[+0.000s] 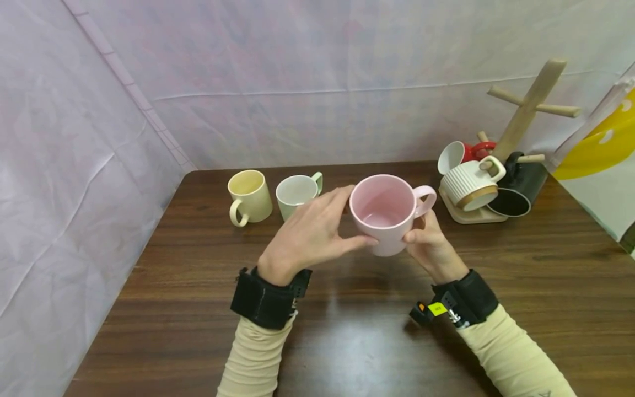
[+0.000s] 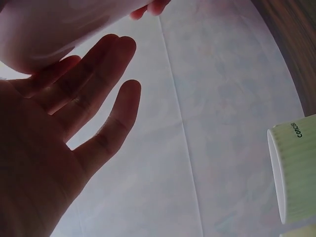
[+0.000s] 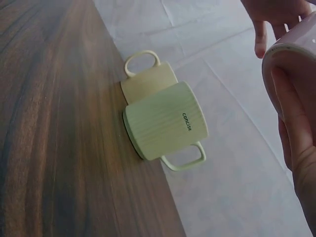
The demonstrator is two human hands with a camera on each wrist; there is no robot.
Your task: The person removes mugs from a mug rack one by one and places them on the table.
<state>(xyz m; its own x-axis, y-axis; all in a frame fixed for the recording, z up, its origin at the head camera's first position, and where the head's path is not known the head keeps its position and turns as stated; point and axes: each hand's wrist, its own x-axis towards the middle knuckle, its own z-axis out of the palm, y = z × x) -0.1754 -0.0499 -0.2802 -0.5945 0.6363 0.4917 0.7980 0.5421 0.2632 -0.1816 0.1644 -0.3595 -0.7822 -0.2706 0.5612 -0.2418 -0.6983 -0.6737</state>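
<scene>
A pink mug (image 1: 387,237) is held upright above the table between both hands, its handle to the right. My left hand (image 1: 310,234) holds its left side, thumb across the front and fingers at the far side; in the left wrist view the outer fingers (image 2: 129,101) spread away from it. My right hand (image 1: 430,245) grips the mug below the handle, thumb on the wall; a finger lies along its underside (image 3: 294,96) in the right wrist view. Behind my left hand stands a pale green mug (image 1: 296,193), partly covered by it. Left of that is a yellow mug (image 1: 255,201).
At the back right, a wooden mug tree (image 1: 531,105) carries a red mug (image 1: 466,151), a ribbed white mug (image 1: 468,184) and a black mug (image 1: 523,190). A pale cloth (image 1: 317,127) hangs behind the dark wood table (image 1: 188,309). Something yellow (image 1: 600,146) is at the far right.
</scene>
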